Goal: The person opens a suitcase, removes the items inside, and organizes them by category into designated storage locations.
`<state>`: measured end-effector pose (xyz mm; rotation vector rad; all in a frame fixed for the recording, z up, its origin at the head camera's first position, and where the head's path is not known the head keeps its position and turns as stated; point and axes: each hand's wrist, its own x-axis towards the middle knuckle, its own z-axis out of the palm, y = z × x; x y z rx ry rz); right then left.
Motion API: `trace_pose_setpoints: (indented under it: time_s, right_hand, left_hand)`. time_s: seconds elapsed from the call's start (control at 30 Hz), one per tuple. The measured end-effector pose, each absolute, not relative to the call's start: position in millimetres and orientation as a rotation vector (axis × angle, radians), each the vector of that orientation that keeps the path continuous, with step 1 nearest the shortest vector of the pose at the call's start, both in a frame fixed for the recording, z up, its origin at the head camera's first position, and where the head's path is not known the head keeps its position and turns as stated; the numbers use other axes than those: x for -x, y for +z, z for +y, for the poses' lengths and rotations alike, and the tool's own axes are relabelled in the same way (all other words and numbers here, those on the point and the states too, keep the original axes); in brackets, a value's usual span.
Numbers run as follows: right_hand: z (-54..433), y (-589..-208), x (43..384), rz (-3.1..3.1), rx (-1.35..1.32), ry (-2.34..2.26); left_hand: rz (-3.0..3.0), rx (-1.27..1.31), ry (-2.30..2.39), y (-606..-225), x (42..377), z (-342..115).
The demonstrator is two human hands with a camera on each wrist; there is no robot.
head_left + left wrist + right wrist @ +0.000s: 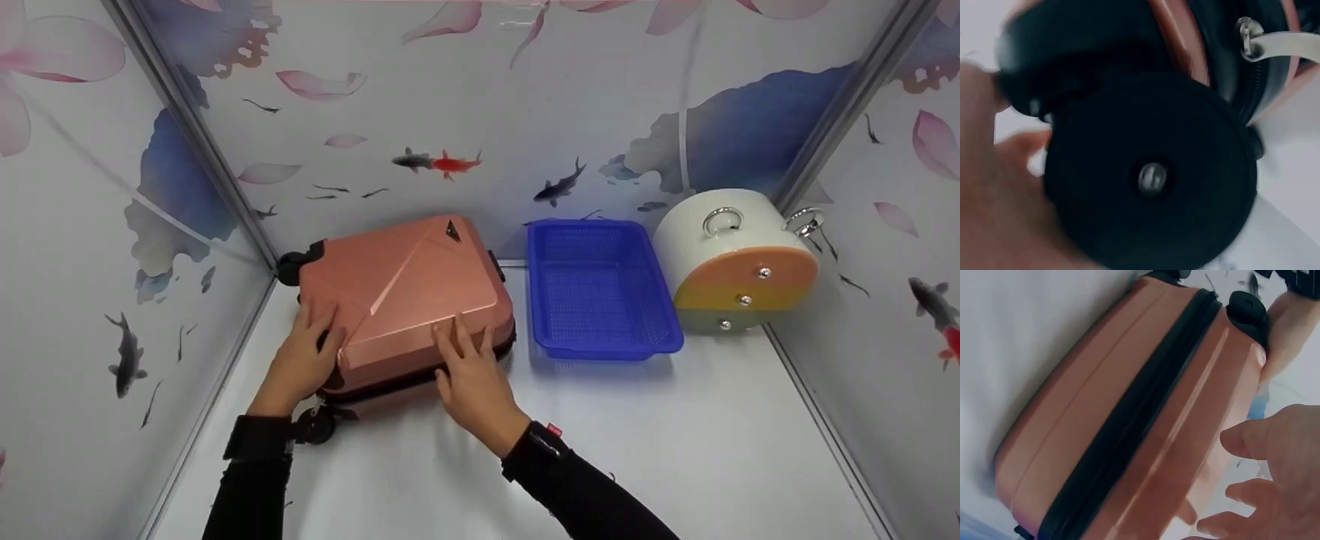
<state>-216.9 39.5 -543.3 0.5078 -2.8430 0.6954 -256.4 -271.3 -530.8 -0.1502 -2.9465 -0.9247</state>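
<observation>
A rose-pink hard-shell suitcase [412, 281] lies on its side on the white surface, its wheeled end to the left. My left hand [300, 366] rests on that end, fingers stretched over the shell beside a black caster wheel [316, 425]. The same end fills the left wrist view, with a large black wheel [1185, 225] and a silver zipper pull [1283, 46]. My right hand [478, 381] touches the near top edge with its fingers spread. In the right wrist view a black zipper band [1129, 422] runs along the suitcase side.
A blue plastic basket [551, 349] stands right of the suitcase. Beside it is a rounded white container [686, 225] with coloured drawer fronts and ring handles. Printed panels [510, 112] with metal-trimmed corners enclose the back and both sides.
</observation>
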Motion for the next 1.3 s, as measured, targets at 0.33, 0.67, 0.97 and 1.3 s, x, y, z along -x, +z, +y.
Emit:
trace_pose_setpoints:
  time_s: [0.33,0.67,0.97,1.3]
  right_hand:
    - [53,-551,236,-2.896,-0.459,0.636]
    - [46,-541,241,-2.911,-0.402,0.779]
    - [10,-536,208,-2.9,-0.579,0.755]
    - [6,-542,210,-2.947,-0.525,0.661]
  left_hand:
    - [-2.982,0.118,-0.677,-522,236,-238]
    - [-2.808,0.291,-0.383,-495,223,-218]
    - [-2.815,0.214,-0.639,-514,278,-270]
    - [-2.806,0.074,-0.583,-534,262,-252]
